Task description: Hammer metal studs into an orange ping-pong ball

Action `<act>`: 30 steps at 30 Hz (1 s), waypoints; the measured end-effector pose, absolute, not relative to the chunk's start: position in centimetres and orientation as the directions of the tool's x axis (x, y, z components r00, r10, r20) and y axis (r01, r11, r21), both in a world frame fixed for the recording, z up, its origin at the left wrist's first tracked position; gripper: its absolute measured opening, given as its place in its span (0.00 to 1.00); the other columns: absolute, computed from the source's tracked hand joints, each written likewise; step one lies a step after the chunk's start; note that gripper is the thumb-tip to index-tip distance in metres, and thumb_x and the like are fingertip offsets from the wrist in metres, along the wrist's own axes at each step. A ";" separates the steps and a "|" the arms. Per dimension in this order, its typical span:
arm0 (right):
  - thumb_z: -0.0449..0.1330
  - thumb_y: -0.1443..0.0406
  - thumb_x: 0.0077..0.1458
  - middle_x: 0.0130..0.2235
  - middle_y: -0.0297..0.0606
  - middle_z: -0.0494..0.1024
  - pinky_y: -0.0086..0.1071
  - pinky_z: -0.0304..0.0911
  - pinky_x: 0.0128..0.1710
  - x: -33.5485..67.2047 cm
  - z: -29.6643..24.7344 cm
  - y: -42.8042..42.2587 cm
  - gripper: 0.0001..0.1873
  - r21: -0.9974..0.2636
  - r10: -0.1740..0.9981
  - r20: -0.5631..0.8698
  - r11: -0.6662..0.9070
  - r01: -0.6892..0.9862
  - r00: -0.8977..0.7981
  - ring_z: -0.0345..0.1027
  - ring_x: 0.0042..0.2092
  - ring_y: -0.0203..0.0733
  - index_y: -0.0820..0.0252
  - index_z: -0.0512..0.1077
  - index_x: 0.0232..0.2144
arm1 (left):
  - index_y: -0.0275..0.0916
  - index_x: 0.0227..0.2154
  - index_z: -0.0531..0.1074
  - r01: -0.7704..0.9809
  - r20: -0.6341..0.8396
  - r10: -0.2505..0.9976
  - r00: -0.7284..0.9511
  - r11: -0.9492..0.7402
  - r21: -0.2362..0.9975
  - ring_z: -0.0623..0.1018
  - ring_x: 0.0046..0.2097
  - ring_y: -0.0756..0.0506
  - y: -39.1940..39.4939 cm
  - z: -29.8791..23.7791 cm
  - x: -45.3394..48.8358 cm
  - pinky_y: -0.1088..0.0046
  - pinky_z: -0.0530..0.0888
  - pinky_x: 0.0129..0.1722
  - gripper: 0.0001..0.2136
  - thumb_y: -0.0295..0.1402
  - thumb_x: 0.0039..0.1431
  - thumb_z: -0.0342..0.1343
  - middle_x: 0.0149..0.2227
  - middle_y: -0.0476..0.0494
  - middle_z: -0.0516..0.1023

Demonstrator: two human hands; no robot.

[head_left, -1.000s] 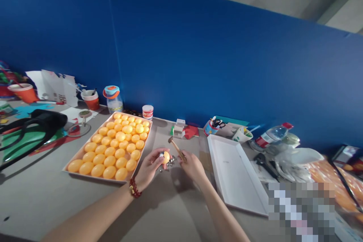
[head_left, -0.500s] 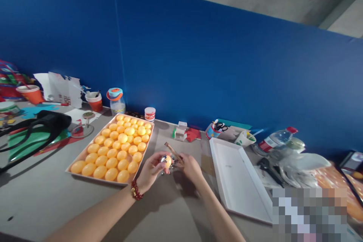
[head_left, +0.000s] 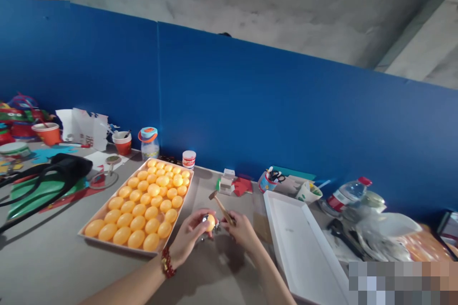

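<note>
My left hand point(head_left: 193, 233), with a red bead bracelet on its wrist, grips an orange ping-pong ball point(head_left: 211, 222). Shiny silver bits point(head_left: 216, 225) show around the ball and by the fingers; their exact shape is too small to tell. Close on the right, my right hand point(head_left: 240, 230) is closed around the wooden handle of a small hammer-shaped tool point(head_left: 222, 207), its brown head pointing up and to the left, above the ball. To the left of my hands lies a shallow tray point(head_left: 83, 234) with many orange ping-pong balls in rows.
A long white tray point(head_left: 307, 248) lies on the right. Behind stand a pen cup with scissors point(head_left: 268, 181), a white tub point(head_left: 189, 159) and a lidded bottle point(head_left: 149, 145). A plastic bottle point(head_left: 348, 193) and bags point(head_left: 386, 228) crowd the far right; a black strap point(head_left: 71, 164) lies left.
The view has tilted up, so the table's things sit lower in the picture. Both hands keep their holds, and the hammer-shaped tool's head shows more clearly.
</note>
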State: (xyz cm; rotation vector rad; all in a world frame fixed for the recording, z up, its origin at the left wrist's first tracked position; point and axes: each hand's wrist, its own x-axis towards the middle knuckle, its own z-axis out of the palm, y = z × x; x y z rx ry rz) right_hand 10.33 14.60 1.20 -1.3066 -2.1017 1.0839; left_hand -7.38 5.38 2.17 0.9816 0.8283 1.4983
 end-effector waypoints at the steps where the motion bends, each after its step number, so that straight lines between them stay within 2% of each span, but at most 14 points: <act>1: 0.56 0.65 0.47 0.19 0.28 0.68 0.24 0.52 0.17 10.3 1.2 14.5 0.07 -0.833 0.894 -0.060 0.201 0.516 -0.445 0.59 0.18 0.33 0.60 0.71 0.30 | 0.36 0.43 0.74 -0.401 0.133 0.990 -0.047 -0.141 0.905 0.75 0.32 0.49 5.3 2.1 -7.4 0.71 0.73 0.35 0.13 0.36 0.57 0.57 0.41 0.40 0.78; 6: 0.59 0.60 0.45 0.15 0.22 0.62 0.21 0.48 0.12 10.0 1.5 14.2 0.10 -0.941 0.916 -0.136 -0.001 0.338 -0.376 0.53 0.14 0.29 0.60 0.69 0.30 | 0.37 0.42 0.75 -0.368 0.102 0.994 -0.034 -0.107 0.924 0.74 0.37 0.46 5.1 2.3 -7.4 0.71 0.74 0.36 0.13 0.37 0.56 0.58 0.42 0.40 0.77; 13: 0.63 0.57 0.42 0.12 0.20 0.61 0.21 0.46 0.10 10.3 2.7 13.6 0.16 -0.971 0.896 -0.210 -0.144 0.191 -0.391 0.49 0.12 0.27 0.61 0.69 0.31 | 0.38 0.45 0.74 -0.346 0.094 0.995 -0.017 -0.094 0.933 0.72 0.34 0.48 5.6 2.0 -7.1 0.73 0.73 0.33 0.17 0.40 0.53 0.61 0.37 0.43 0.75; 23: 0.68 0.57 0.41 0.13 0.21 0.62 0.20 0.45 0.10 9.3 4.0 11.8 0.19 -0.971 0.872 -0.178 -0.230 -0.060 -0.455 0.47 0.12 0.26 0.60 0.67 0.32 | 0.38 0.41 0.74 -0.422 0.099 0.984 0.150 -0.027 0.906 0.71 0.33 0.48 5.5 1.3 -7.0 0.74 0.72 0.31 0.13 0.40 0.57 0.58 0.37 0.43 0.73; 27: 0.68 0.56 0.41 0.12 0.20 0.60 0.20 0.45 0.09 8.8 4.0 11.3 0.20 -0.969 0.898 -0.163 -0.224 -0.106 -0.409 0.45 0.12 0.25 0.61 0.67 0.32 | 0.38 0.42 0.75 -0.438 0.103 0.981 0.165 -0.021 0.899 0.71 0.33 0.48 5.3 1.6 -7.0 0.73 0.72 0.30 0.14 0.40 0.56 0.58 0.40 0.41 0.72; 30: 0.68 0.55 0.41 0.11 0.19 0.59 0.20 0.44 0.09 8.6 3.7 11.3 0.21 -0.969 0.914 -0.129 -0.200 -0.148 -0.385 0.44 0.11 0.25 0.60 0.67 0.32 | 0.37 0.43 0.76 -0.458 0.086 0.986 0.145 -0.010 0.889 0.71 0.32 0.48 5.2 1.9 -7.0 0.73 0.71 0.30 0.15 0.40 0.57 0.57 0.38 0.41 0.73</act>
